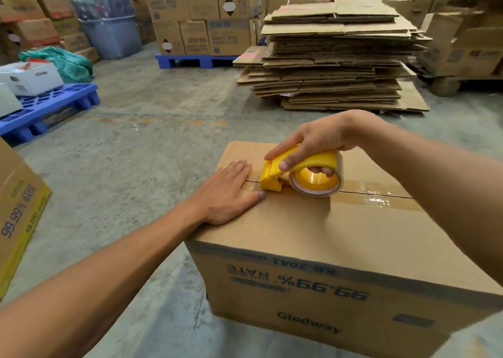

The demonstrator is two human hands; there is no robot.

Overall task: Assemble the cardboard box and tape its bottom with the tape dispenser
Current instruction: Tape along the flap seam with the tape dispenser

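The yellow tape dispenser (296, 174) lies along the centre seam of the upturned cardboard box (340, 248) on the floor, its cutter end pointing left, glossy clear tape trailing to its right. The right hand (315, 142) grips it; the left hand (228, 194) presses flat, fingers spread, beside the cutter.
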